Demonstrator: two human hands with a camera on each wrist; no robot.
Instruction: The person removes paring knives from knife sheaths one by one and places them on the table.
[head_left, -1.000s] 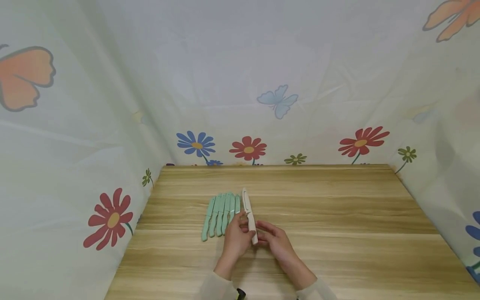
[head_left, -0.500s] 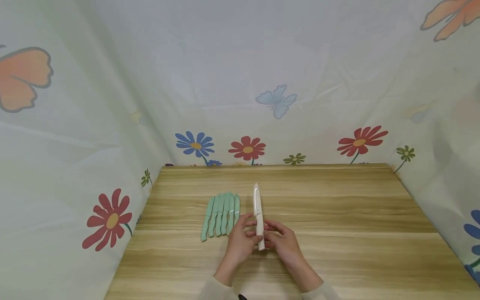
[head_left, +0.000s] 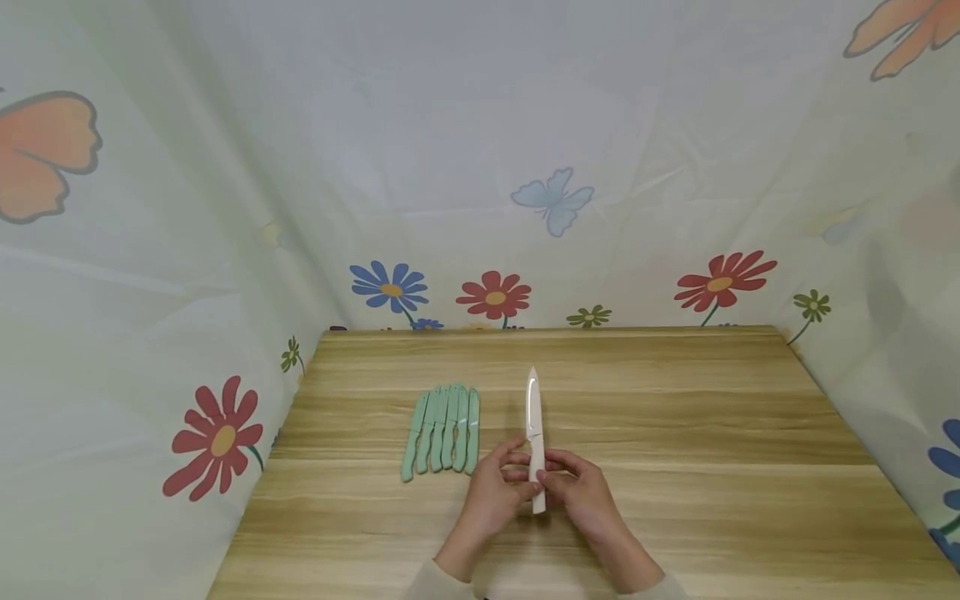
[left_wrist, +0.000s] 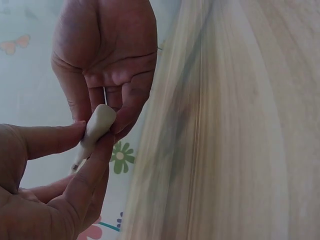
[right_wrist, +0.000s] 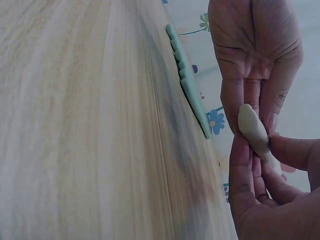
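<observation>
White knife (head_left: 535,438) shifted rightward, handle (head_left: 537,458) between both hands (head_left: 491,497) (head_left: 592,500), blade (head_left: 533,405) beyond.

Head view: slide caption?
Both hands hold a white knife above a wood-grain tabletop, beside a row of green knives.

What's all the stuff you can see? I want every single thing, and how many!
Slim white knife: one, white, held between the two hands.
Mint-green knives with curved handles: six by the handles, mint green, side by side on the table, left of the white one.
Wood-grain table: one, light brown, under the hands.
Smooth hanging sheeting: number of pieces unclear, whitish, behind and beside the table.
Printed flowers: many, red, blue and green, on the sheeting.
Printed butterflies: at least three, two orange and one pale blue, on the sheeting.
Sleeves: two, pale, bottom edge.
Left hand, right hand: one each, bare, gripping the white knife's handle.
</observation>
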